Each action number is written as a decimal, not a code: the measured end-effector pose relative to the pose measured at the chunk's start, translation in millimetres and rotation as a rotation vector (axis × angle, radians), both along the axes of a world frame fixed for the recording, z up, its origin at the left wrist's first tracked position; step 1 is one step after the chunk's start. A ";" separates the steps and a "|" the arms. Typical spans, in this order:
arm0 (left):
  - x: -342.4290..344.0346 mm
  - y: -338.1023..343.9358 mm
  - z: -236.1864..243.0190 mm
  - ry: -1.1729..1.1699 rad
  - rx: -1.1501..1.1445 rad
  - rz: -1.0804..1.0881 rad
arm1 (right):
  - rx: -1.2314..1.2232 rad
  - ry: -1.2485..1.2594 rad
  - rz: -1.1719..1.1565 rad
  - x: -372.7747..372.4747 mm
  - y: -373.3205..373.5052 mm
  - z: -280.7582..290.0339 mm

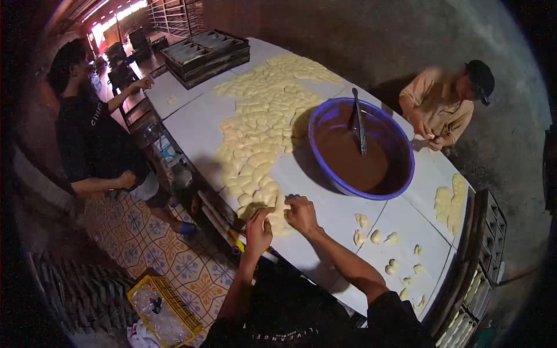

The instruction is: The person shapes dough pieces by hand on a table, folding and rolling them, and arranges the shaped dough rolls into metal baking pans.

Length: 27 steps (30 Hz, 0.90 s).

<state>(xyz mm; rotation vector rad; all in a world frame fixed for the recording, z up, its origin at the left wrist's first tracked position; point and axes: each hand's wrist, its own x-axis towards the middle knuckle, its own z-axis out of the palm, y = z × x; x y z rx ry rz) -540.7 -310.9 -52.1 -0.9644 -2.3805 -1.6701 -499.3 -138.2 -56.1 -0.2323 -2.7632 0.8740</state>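
Observation:
My left hand (260,229) is at the near end of a long spread of pale dough pieces (255,122), its fingers curled in a pinch at the dough. Just right of it my right hand (301,216) is also curled, touching the dough; whether anything is between its fingertips is hidden. Right of the spread stands a blue plastic tub (331,174) of brown contents (342,156), with a dark long-handled utensil (361,127) leaning in it. Small loose dough lumps (376,236) lie on the white tiled table (296,174), and a flatter dough patch (449,203) is at the right edge.
A person (87,133) in black stands left; another (441,104) in tan at right handles a small pale piece. Stacked dark trays (206,55) sit at the far end, racks of molds (484,249) at lower right. A yellow crate (168,307) is on the patterned floor, lower left.

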 end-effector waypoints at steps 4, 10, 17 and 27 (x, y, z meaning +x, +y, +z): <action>-40.4 17.0 27.1 0.304 -0.342 -0.190 | -0.237 0.218 -0.097 10.6 1.4 8.1; -83.8 67.8 11.9 -0.135 -0.183 -0.657 | -0.214 0.528 -0.262 40.5 15.3 60.7; -40.6 110.3 65.6 -0.154 -0.118 -0.793 | -0.528 0.534 -0.400 98.5 50.4 78.5; 23.9 134.9 90.6 0.034 -0.218 -0.699 | -0.437 0.175 -0.499 176.8 41.7 104.1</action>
